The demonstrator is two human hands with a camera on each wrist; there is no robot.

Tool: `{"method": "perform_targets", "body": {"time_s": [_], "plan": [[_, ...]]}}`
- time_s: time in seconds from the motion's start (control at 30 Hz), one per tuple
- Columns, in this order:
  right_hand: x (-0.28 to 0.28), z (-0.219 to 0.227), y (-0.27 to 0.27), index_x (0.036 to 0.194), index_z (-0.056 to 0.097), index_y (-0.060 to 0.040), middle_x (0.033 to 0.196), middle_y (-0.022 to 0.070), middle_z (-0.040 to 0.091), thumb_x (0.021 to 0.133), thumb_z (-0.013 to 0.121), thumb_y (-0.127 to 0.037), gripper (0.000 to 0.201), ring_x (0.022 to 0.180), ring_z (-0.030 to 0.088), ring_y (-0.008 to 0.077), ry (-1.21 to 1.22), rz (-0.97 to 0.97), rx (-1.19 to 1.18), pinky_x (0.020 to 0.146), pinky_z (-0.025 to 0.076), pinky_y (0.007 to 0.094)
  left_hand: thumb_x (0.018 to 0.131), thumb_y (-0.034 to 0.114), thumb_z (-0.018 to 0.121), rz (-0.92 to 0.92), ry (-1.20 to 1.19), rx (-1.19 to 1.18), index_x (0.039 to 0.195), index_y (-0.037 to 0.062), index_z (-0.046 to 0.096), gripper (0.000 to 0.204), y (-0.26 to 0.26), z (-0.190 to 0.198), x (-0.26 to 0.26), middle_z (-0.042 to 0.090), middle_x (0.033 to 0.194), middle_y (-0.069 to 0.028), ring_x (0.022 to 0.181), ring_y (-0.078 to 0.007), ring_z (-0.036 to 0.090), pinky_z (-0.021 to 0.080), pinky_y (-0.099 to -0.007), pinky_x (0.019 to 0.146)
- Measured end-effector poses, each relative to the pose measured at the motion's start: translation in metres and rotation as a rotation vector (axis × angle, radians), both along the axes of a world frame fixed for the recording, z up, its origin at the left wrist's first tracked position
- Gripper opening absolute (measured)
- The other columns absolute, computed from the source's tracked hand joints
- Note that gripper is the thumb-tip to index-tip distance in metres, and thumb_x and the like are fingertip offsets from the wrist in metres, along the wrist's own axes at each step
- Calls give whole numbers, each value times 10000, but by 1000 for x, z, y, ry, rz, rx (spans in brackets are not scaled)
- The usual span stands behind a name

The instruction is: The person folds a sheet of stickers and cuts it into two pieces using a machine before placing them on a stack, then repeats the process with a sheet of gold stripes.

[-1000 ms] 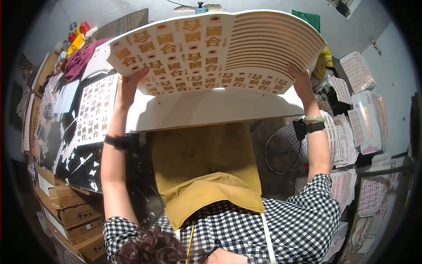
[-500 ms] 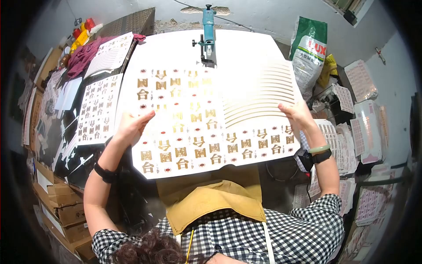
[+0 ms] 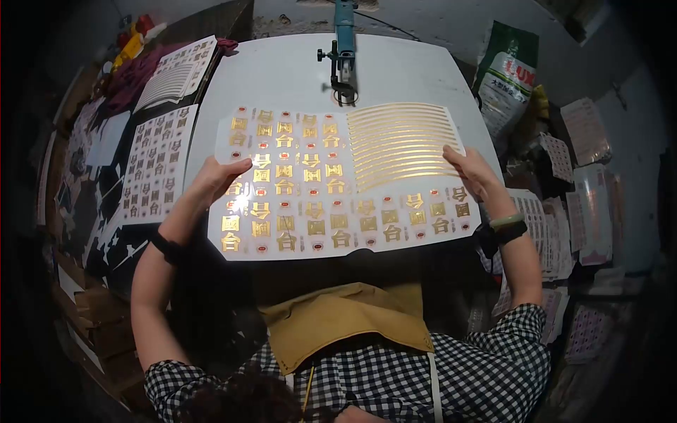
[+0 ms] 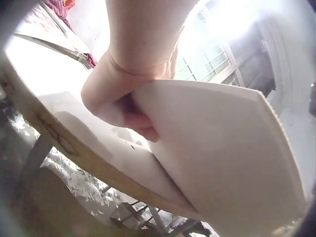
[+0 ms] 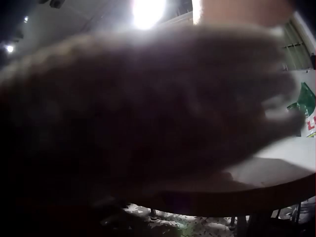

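Observation:
A stack of white sheets (image 3: pixel 338 204) printed with gold characters, red marks and gold stripes is held above the front of a white table. At its left edge the left hand (image 3: pixel 220 180) grips it, thumb on the printed face. The right hand (image 3: pixel 479 173) grips the right edge, thumb also on top. From the left wrist view, the left hand (image 4: pixel 128 94) has its fingers under the plain white underside (image 4: pixel 222 143), near the table's edge. The right wrist view is mostly filled by a dark blur, and the right hand's fingers cannot be made out clearly there.
The white table (image 3: pixel 275 67) carries a teal machine (image 3: pixel 344 42) at its back. Printed sheets (image 3: pixel 159 162) lie at left beside maroon cloth (image 3: pixel 130 77). A green and white bag (image 3: pixel 504 77) stands at right, near more sheets (image 3: pixel 543 225).
The sheets have come down from a raised, tilted position, so their printed face shows more fully. Both hands still grip the sides. The head view has become darker.

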State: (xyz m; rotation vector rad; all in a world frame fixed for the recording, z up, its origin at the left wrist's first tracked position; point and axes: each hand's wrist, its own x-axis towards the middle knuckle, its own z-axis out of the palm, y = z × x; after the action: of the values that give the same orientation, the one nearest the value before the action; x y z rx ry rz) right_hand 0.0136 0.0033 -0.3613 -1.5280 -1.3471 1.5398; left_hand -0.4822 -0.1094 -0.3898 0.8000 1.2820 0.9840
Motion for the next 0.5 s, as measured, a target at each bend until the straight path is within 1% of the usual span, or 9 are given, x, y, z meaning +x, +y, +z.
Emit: {"method": "perform_targets", "body": {"time_s": [0.03, 0.23, 0.4, 0.5], "plan": [[0, -3, 2, 1211, 512, 135, 1085, 158, 631, 900, 646, -173, 458, 928, 638, 192, 43, -5, 5, 782, 520, 306, 841, 79, 680, 1, -1, -2, 1274, -131, 441, 537, 3, 0, -1, 573, 1187, -206, 1069, -253, 594, 487, -346, 943], [-4, -16, 14, 1173, 522, 150, 1053, 165, 632, 902, 633, -131, 406, 904, 640, 201, 16, -67, 79, 778, 521, 316, 850, 88, 671, -23, 18, 6, 1279, -130, 440, 534, 20, -7, -9, 564, 1205, -215, 1090, -262, 586, 477, -354, 963], [-7, -12, 15, 1165, 524, 149, 1049, 159, 633, 898, 639, -126, 400, 900, 640, 191, 19, -77, 66, 772, 521, 309, 852, 81, 671, -29, 32, 18, 1274, -131, 445, 524, 30, -11, -12, 566, 1207, -206, 1086, -253, 585, 469, -345, 972], [-11, -9, 16, 1161, 524, 148, 1039, 158, 634, 898, 640, -128, 399, 894, 640, 190, 1, -86, 80, 766, 522, 308, 853, 78, 674, -19, 65, -17, 1268, -128, 454, 512, 34, -2, -11, 572, 1202, -196, 1082, -245, 585, 464, -340, 976]]}}
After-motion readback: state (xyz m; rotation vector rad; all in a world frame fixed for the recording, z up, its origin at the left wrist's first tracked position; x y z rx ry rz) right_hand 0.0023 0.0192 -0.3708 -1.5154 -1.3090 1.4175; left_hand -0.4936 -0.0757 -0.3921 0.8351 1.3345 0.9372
